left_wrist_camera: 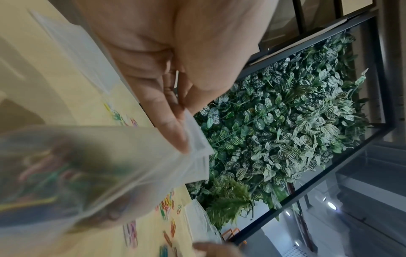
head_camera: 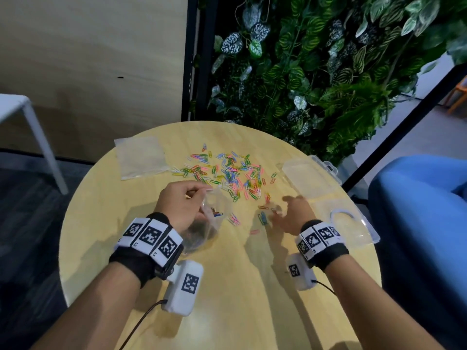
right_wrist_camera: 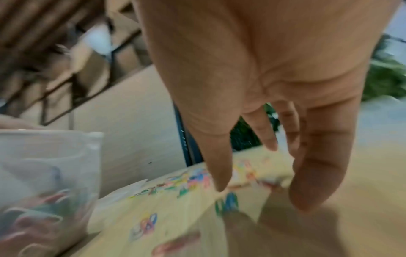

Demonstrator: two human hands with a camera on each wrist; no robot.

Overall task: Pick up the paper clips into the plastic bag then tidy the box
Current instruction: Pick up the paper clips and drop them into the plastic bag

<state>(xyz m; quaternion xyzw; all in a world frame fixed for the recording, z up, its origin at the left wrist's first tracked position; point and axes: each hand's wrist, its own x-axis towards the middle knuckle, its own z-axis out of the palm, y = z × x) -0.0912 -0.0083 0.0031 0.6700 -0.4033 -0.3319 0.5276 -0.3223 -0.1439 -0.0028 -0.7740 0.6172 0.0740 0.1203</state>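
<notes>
Colourful paper clips (head_camera: pixel 232 173) lie scattered across the middle of the round wooden table (head_camera: pixel 227 286). My left hand (head_camera: pixel 182 203) pinches the rim of a clear plastic bag (head_camera: pixel 212 221), which hangs open with some clips inside. In the left wrist view its fingers (left_wrist_camera: pixel 173 125) grip the bag (left_wrist_camera: pixel 110 165) at its top edge. My right hand (head_camera: pixel 283 210) hovers just right of the bag with straight fingers (right_wrist_camera: pixel 318 165) pointing down, holding nothing. A blue clip (right_wrist_camera: pixel 230 201) lies under its fingertips. A clear plastic box (head_camera: pixel 308 178) lies open at the right.
A flat stack of clear bags (head_camera: pixel 141 157) lies at the table's far left. The box's other half (head_camera: pixel 358 231) holds a white ring (head_camera: pixel 341 213) near the right edge. A plant wall (head_camera: pixel 316 72) stands behind; a blue seat (head_camera: pixel 417 198) is at the right.
</notes>
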